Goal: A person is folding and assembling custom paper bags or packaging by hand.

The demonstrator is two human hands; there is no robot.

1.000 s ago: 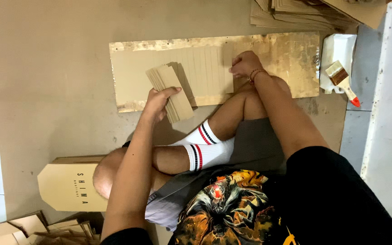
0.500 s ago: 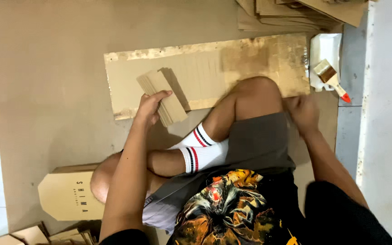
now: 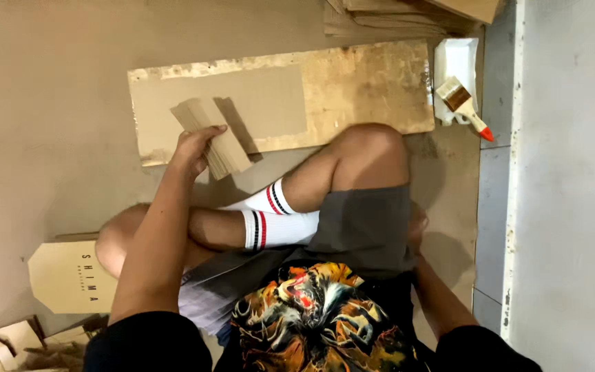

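Brown card pieces (image 3: pixel 211 134), stacked, are gripped in the left hand (image 3: pixel 194 146) over the stained board (image 3: pixel 380 89) on the far floor, none seemingly glued yet with the brush (image 3: pixel 464 103) untouched, while the right hand (image 3: pixel 418 227) is half hidden, its grip unreadable.

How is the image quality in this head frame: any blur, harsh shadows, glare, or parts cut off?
Head view: evenly lit, mostly sharp; no strong glare. The stack of cardboard strips in the left hand casts a soft shadow onto the stained board. The brush is crisp. The right hand is mostly hidden behind the raised thigh. The frame's bottom edge crops the person's sleeves.
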